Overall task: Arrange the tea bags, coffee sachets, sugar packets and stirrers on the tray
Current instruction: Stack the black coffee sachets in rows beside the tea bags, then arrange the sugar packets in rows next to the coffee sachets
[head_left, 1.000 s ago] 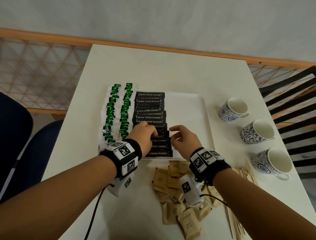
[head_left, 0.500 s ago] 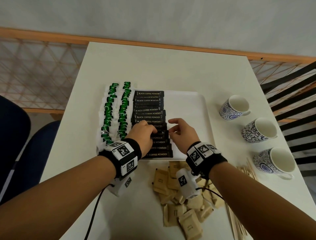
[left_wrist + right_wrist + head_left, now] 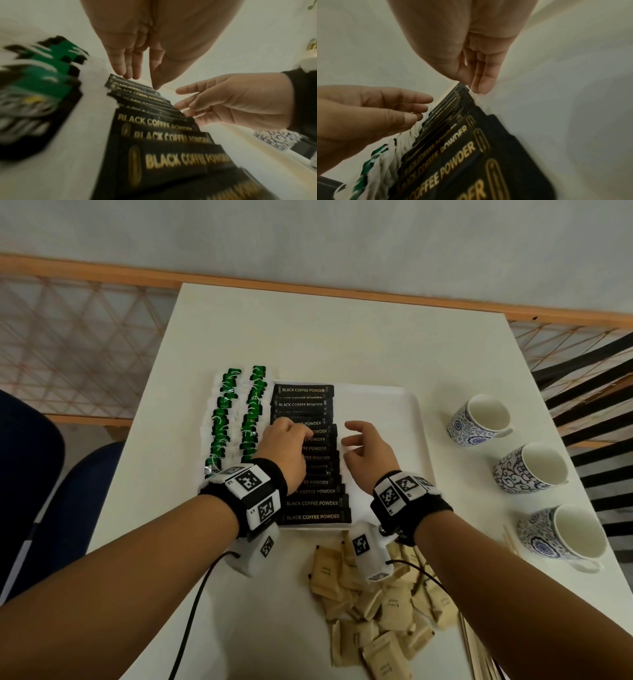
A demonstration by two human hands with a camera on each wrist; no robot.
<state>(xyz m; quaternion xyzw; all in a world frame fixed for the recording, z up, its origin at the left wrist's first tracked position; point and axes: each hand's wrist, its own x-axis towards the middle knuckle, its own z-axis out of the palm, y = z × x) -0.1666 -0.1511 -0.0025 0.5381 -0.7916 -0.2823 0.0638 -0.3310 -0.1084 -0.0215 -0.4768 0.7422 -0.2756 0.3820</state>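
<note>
A white tray (image 3: 383, 419) carries two columns of green-and-white tea bags (image 3: 239, 419) on its left side. Beside them runs one overlapping column of black coffee sachets (image 3: 313, 503). My left hand (image 3: 301, 433) lies over the middle of that column, its straight fingertips (image 3: 130, 73) touching the sachets (image 3: 171, 135). My right hand (image 3: 352, 436) hovers at the column's right edge with relaxed, spread fingers (image 3: 481, 83) and holds nothing. Brown sugar packets (image 3: 383, 611) lie in a loose pile on the table in front of the tray. Wooden stirrers (image 3: 476, 652) lie at the near right.
Three blue-patterned white cups (image 3: 479, 419) stand in a line along the table's right side. The tray's right half is bare. A black slatted chair (image 3: 589, 392) stands to the right, a dark blue seat (image 3: 34, 474) to the left. Cables trail from my wrists.
Both hands have slid farther up the coffee sachet column, from its near part to its middle. The right hand's fingers have spread a little.
</note>
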